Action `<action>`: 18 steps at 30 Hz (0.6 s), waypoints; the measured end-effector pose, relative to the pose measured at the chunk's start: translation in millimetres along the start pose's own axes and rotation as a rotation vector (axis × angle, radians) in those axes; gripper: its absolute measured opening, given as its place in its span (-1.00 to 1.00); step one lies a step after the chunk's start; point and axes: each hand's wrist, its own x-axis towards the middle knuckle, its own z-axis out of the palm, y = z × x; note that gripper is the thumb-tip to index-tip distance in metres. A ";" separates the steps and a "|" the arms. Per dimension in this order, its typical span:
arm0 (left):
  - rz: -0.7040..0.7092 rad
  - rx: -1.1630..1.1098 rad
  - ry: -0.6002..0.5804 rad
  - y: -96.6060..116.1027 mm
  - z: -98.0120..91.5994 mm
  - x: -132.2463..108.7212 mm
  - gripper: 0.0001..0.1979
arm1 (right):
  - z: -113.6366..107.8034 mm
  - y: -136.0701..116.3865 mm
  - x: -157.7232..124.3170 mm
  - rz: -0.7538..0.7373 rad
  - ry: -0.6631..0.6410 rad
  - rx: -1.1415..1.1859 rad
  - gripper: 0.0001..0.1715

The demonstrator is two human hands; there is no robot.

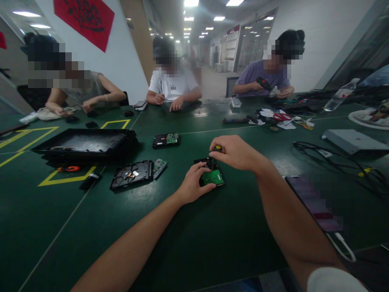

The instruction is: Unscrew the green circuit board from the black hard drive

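In front of me on the green table lies a hard drive (215,177), its green circuit board facing up. My left hand (196,181) grips the drive from its left side, fingers over the top and thumb along the near edge. Above the drive, my right hand (235,152) is closed around the yellow-topped handle of a screwdriver (218,149). The screwdriver points down at the board; its tip is too small to make out. Left of my hands sit another hard drive (132,175) and a loose circuit board (159,168). Farther back is a third drive (166,140).
A black tray (88,142) stands at the left, an orange-handled tool (69,168) by it. At the right are a phone (313,202) with a white cable, black cables (331,158), a grey box (355,142) and a bottle (342,95). Three people work across the table (188,243).
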 end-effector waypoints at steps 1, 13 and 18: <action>-0.003 -0.001 -0.003 0.5 -0.5 -0.1 -0.45 | 0.0 0.0 -0.4 0.003 -0.008 0.009 -0.85; -0.003 -0.001 0.000 -2.3 1.4 0.2 -0.45 | 3.5 2.3 -1.7 0.014 -0.090 -0.027 -0.89; -0.006 -0.003 0.005 -1.8 1.7 0.5 -0.44 | 5.1 2.0 -2.8 0.044 -0.112 -0.057 -0.94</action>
